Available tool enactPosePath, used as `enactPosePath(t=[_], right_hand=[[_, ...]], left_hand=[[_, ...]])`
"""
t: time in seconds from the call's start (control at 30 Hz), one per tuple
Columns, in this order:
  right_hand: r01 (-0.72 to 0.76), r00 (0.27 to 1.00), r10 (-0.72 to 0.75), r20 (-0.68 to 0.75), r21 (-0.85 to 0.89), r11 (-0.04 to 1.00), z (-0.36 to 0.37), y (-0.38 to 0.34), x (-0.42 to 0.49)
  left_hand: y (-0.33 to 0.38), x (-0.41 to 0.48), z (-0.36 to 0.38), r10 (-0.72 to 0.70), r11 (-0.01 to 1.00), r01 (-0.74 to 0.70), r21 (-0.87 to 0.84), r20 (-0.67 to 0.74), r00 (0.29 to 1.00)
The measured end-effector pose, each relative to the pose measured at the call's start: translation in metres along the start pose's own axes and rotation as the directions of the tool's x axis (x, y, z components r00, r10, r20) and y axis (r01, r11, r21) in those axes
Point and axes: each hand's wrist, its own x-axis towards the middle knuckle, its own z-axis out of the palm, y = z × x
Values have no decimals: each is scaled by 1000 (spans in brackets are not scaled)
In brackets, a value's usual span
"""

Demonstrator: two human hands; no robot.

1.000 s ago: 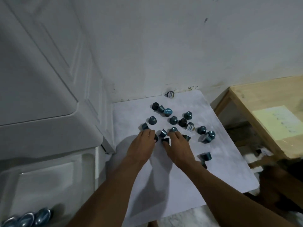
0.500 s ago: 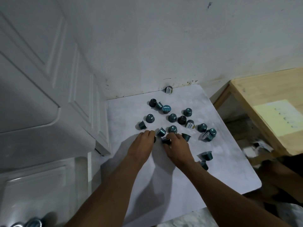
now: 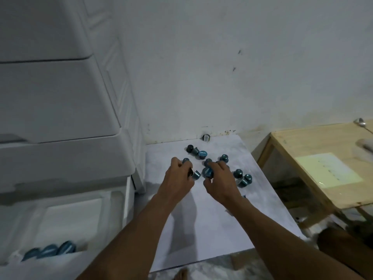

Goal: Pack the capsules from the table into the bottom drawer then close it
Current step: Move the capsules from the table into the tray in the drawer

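Head view: left hand (image 3: pixel 177 179) curled, gripping a dark capsule (image 3: pixel 190 174). Right hand (image 3: pixel 220 183) pinches a teal capsule (image 3: pixel 207 172), thumb against fingers. Loose capsules (image 3: pixel 238 174) scattered on white table (image 3: pixel 201 229). Bottom drawer (image 3: pixel 70 219) open at left, stored capsules (image 3: pixel 49 252) inside.

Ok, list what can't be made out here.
Head view only.
Hidden: how many small teal coffee capsules the left hand and right hand grip, covered by curled fingers.
Blurred: capsules in the white plastic bottom drawer, partly behind its front wall.
Cut off: metal spoon, at the right edge.
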Motion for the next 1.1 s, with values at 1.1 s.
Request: enactPosePath(t=[1.1], right_hand=[[298, 944, -278, -178, 95, 950, -15, -178, -107]], left_hand=[[-47, -142, -161, -277, 862, 76, -501, -339, 899]])
